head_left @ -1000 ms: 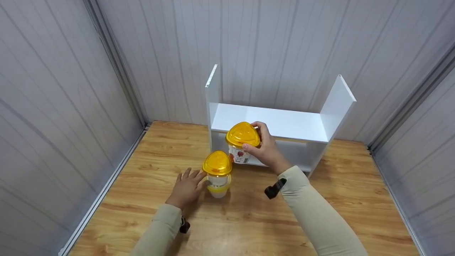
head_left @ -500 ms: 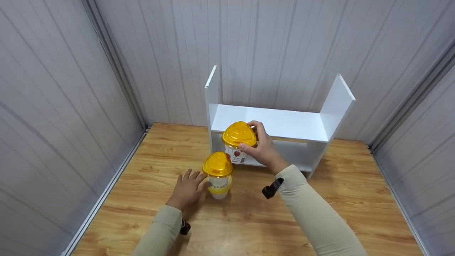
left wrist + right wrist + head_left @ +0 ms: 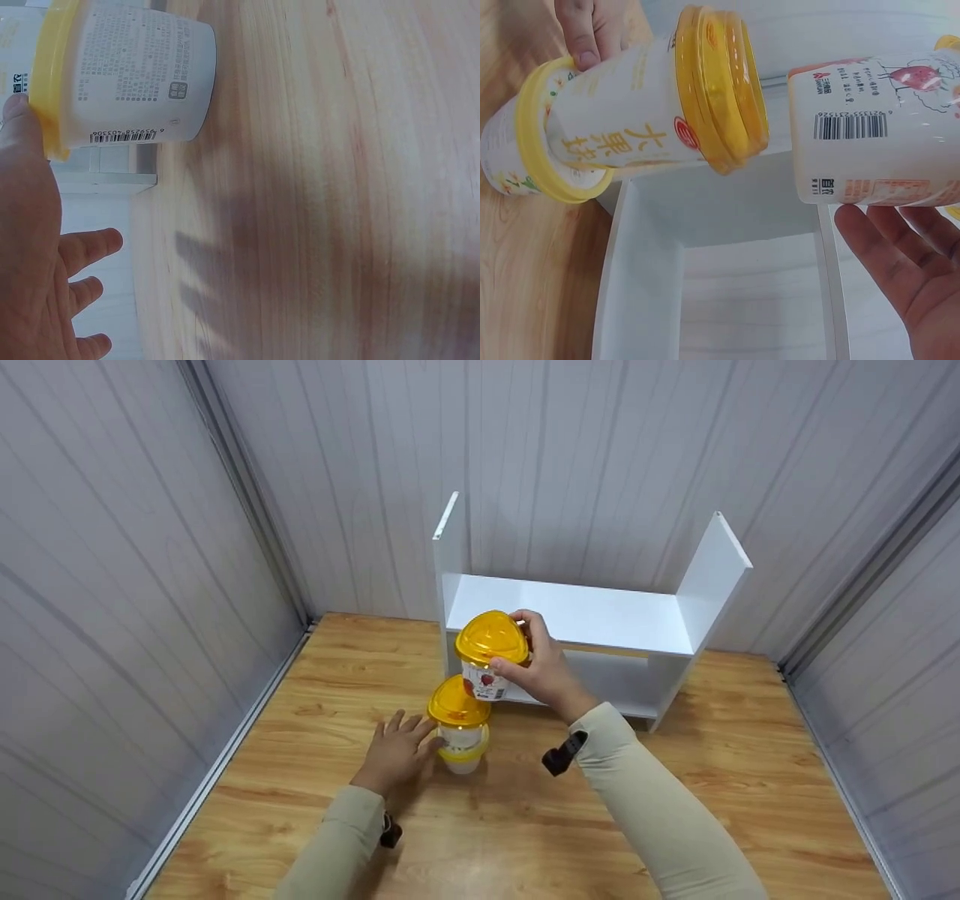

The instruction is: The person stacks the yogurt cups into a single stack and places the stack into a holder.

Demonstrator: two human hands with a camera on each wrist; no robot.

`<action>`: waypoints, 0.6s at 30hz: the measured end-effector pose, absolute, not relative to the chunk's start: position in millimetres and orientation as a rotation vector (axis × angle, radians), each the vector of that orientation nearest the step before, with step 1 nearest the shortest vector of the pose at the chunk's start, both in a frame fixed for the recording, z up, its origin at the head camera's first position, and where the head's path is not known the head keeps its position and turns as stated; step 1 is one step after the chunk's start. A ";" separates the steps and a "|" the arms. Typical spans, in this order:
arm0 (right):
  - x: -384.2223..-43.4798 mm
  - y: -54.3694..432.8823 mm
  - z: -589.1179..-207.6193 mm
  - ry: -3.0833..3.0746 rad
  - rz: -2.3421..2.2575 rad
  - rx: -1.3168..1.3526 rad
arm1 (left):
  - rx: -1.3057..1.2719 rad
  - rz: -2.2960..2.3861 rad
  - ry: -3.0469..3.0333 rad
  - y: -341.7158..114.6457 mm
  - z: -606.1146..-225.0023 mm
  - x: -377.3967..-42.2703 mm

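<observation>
Two yogurt cups stand stacked on the wooden table. The lower yogurt cup (image 3: 142, 75) has a flat yellow lid. Resting on that lid is the upper yogurt cup (image 3: 622, 112), topped by a yellow domed lid. My left hand (image 3: 396, 751) touches the stack from the left with thumb and fingertips, its other fingers spread out straight. In my right hand (image 3: 546, 671) a third yogurt cup (image 3: 486, 679), printed with a strawberry, is gripped between thumb and fingers. It hangs upright, above and slightly right of the stack, overlapping the stack's domed lid in the head view.
A white shelf unit (image 3: 577, 615) stands behind the cups, with tall side panels and two levels. The wooden table (image 3: 480, 847) runs up to grey panelled walls (image 3: 360, 495) at the back and sides.
My right hand has moved left with the strawberry yogurt cup, bringing it closer over the stack. My left hand and the two stacked cups have stayed in place.
</observation>
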State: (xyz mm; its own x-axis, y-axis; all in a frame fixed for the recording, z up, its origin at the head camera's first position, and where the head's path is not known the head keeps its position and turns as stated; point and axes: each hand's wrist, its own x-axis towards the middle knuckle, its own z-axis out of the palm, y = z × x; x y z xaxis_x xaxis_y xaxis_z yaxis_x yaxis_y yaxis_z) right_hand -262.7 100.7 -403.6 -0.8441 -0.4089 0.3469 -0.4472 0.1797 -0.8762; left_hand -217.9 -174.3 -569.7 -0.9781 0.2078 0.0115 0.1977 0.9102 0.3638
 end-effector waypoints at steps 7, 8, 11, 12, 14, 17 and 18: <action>-262.4 94.2 -403.5 -2.384 1.799 0.885 | 0.327 0.575 3.046 -173.8 -568.8 -218.1; -262.5 93.4 -403.5 -2.384 1.803 0.887 | 0.326 0.573 3.047 -173.7 -568.9 -218.3; -262.5 91.4 -403.6 -2.386 1.815 0.889 | 0.318 0.562 3.042 -173.8 -569.9 -219.6; -262.4 90.9 -403.6 -2.388 1.823 0.891 | 0.314 0.561 3.038 -173.9 -570.2 -220.1; -262.0 89.3 -403.9 -2.387 1.831 0.894 | 0.308 0.557 3.028 -174.1 -570.6 -220.7; -261.5 86.8 -404.5 -2.391 1.846 0.887 | 0.317 0.554 3.032 -174.7 -570.6 -220.9; -261.4 86.0 -404.7 -2.392 1.847 0.884 | 0.319 0.552 3.035 -174.9 -570.3 -220.6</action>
State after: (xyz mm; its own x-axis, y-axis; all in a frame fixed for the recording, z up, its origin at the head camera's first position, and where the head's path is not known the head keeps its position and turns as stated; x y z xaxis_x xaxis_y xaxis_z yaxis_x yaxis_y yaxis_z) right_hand -261.4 86.0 -404.7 -0.8422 -0.4308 0.3243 -0.4227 0.1541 -0.8931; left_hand -220.6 -174.9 -570.3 -0.9780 0.2087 -0.0028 0.1943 0.9154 0.3525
